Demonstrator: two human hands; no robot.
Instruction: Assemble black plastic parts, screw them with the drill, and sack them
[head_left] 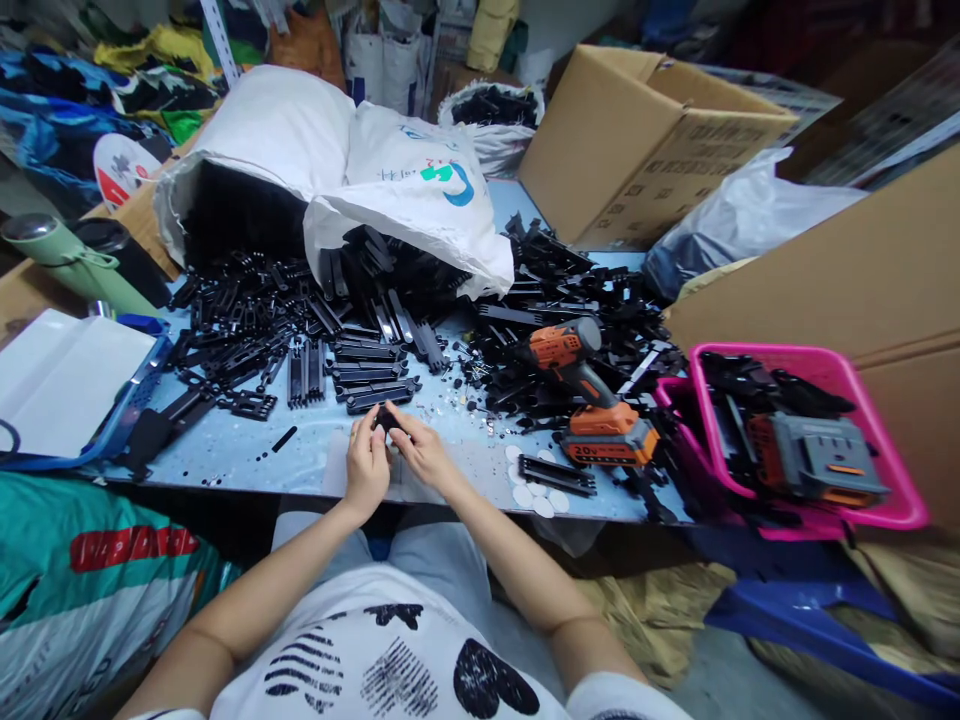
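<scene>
My left hand and my right hand meet at the front of the blue table. Between their fingertips is a small black plastic part, partly hidden by the fingers. Both hands are closed on it. Just beyond them lie stacked black plastic strips, with an upright row of similar pieces to their left. To the right, an orange and grey cordless drill rests on its battery among loose black parts. In front of it sit white round discs and a small bundle of black strips.
White sacks spill black parts across the back of the table. A pink basket holding a battery pack stands right, near a cardboard box. At left are a blue tray with paper and a green flask.
</scene>
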